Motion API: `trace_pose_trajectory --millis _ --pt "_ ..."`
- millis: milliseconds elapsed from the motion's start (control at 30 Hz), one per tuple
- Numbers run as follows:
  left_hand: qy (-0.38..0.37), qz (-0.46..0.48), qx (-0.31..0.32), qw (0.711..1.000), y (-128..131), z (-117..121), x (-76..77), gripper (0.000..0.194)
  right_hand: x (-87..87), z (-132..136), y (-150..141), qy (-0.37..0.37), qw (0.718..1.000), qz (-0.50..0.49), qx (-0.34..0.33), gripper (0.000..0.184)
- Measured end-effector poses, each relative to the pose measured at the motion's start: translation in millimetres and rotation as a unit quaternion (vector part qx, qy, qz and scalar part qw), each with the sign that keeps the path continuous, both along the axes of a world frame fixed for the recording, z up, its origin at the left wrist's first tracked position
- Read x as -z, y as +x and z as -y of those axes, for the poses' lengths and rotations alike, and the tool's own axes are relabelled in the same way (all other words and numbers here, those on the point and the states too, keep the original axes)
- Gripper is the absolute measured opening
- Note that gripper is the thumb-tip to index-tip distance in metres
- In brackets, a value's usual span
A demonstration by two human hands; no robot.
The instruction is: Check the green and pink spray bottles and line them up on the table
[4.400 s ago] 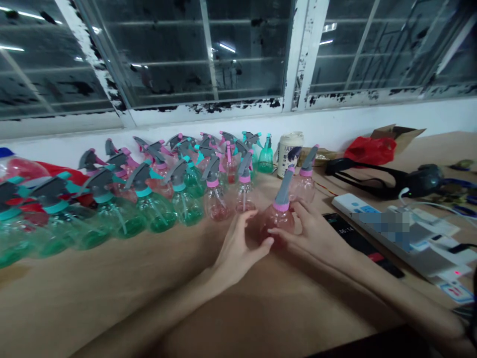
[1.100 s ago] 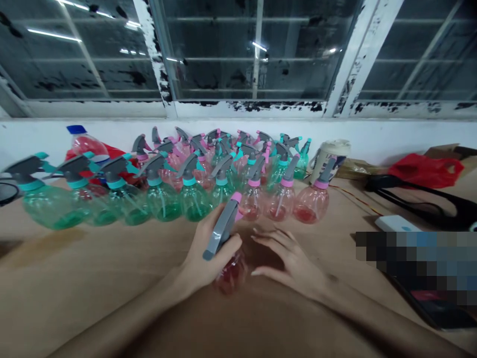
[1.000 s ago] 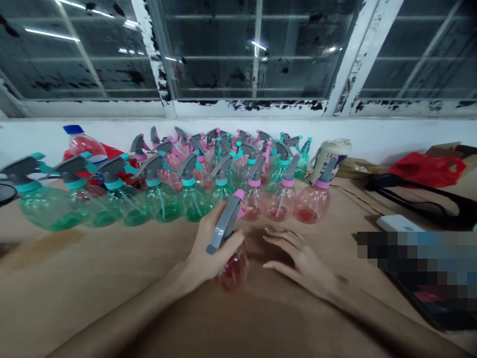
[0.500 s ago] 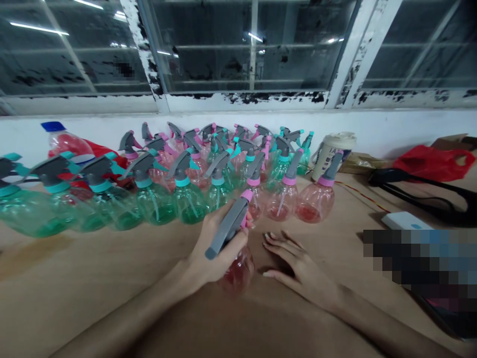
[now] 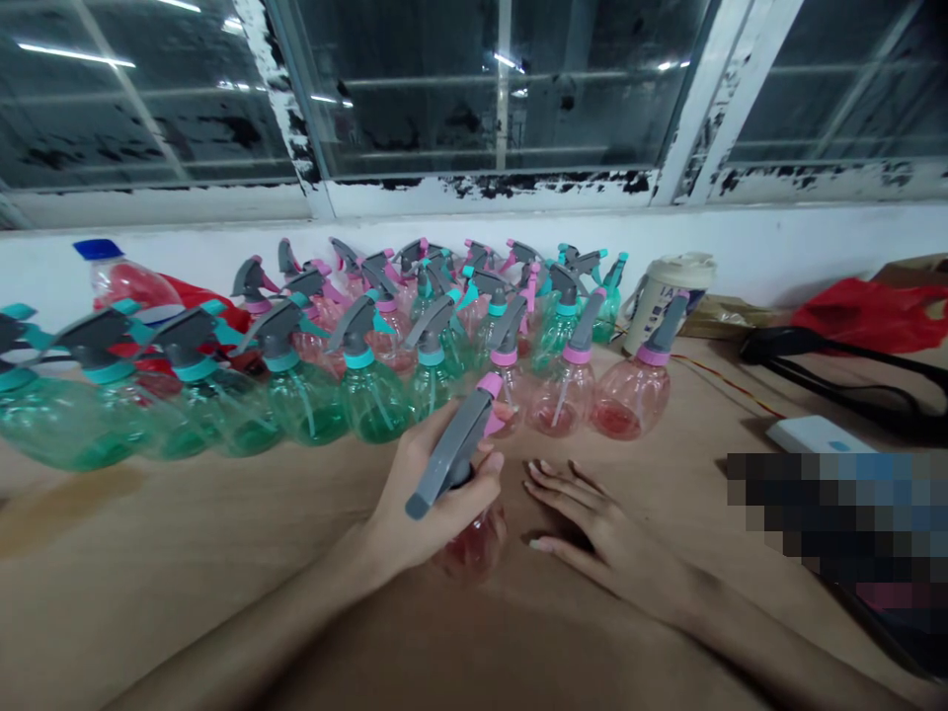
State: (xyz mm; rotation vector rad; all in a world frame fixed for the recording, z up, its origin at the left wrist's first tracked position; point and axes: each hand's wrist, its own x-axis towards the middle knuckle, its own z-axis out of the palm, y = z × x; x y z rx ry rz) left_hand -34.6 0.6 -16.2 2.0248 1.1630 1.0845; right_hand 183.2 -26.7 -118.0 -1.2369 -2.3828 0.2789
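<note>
My left hand (image 5: pixel 426 494) is wrapped round the neck of a pink spray bottle (image 5: pixel 472 538) with a grey trigger head (image 5: pixel 451 449). The bottle's round base rests on the wooden table (image 5: pixel 185 553). My right hand (image 5: pixel 585 518) lies flat on the table just right of the bottle, fingers stretched out and holding nothing. Behind them stand rows of several green spray bottles (image 5: pixel 374 395) and several pink spray bottles (image 5: pixel 629 395).
A white cup (image 5: pixel 663 291) stands by the wall at the back right. A red bag (image 5: pixel 866 311), black straps (image 5: pixel 851 380) and a white device (image 5: pixel 811 433) lie on the right. A blue-capped bottle (image 5: pixel 122 281) is at the back left.
Earlier both hands held a pink bottle by the row. Now my left hand alone grips one nearer me, and my right hand has settled flat beside it.
</note>
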Motion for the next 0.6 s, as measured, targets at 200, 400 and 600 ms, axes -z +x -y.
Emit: trace_pose_trajectory --millis 200,400,600 --pt "0.033 -0.006 0.003 0.999 2.1 -1.1 -2.8 0.022 1.1 0.4 0.7 0.006 1.000 -0.006 -0.004 0.057" --pt "0.040 -0.012 0.007 0.999 1.6 -1.5 -3.3 0.013 -1.3 1.4 0.9 0.001 1.000 0.017 0.001 0.057" --pt "0.001 0.000 0.022 1.000 0.0 0.1 -2.9 0.015 -1.5 3.8 0.5 0.004 1.000 0.007 0.005 0.055"
